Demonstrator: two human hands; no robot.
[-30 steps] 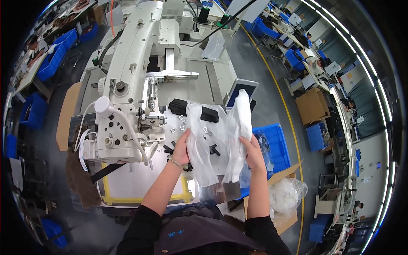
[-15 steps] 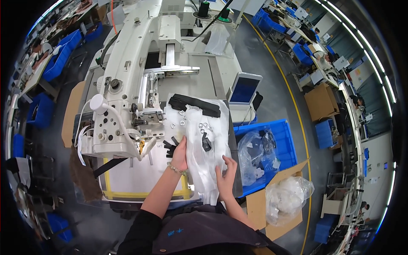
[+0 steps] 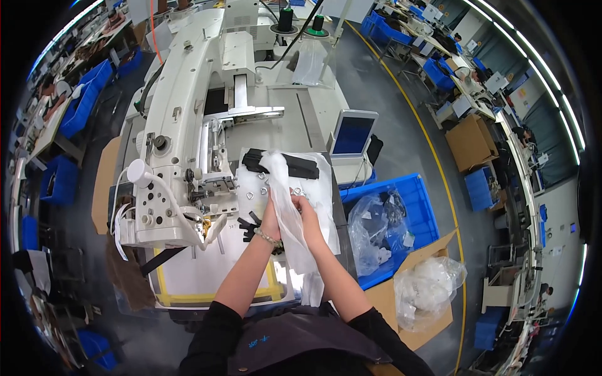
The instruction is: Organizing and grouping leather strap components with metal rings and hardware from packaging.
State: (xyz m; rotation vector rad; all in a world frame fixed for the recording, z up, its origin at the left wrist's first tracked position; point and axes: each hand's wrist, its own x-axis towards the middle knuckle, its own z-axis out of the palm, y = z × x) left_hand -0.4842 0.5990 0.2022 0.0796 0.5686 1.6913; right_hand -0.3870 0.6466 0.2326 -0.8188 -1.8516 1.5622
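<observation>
1. Flanking a crumpled, translucent white film (image 3: 290, 241), the left hand (image 3: 270, 220) and right hand (image 3: 310, 220) come close together over the work surface; a beaded bracelet (image 3: 268, 237) circles the left wrist.
2. Both hands meet the film, the left along its left edge and the right along its right, but I cannot tell how tightly either one is closed, since the fingertips are largely hidden.
3. The film's upper end reaches over a black bundle (image 3: 301, 165), while its lower end trails toward the near edge of the table.
4. Beneath and around the hands lies a white sheet (image 3: 325, 216), with small metal rings (image 3: 264, 190) scattered on it; short black strips (image 3: 248, 230) lie just left of the left hand.
5. Farther left stands a large white sewing machine (image 3: 169, 125); beyond the sheet to the right, a screen (image 3: 352, 135) leans back.
6. To the right, a blue bin (image 3: 422, 207) holds clear plastic bags (image 3: 370, 229), beside an open cardboard box (image 3: 379, 304).
</observation>
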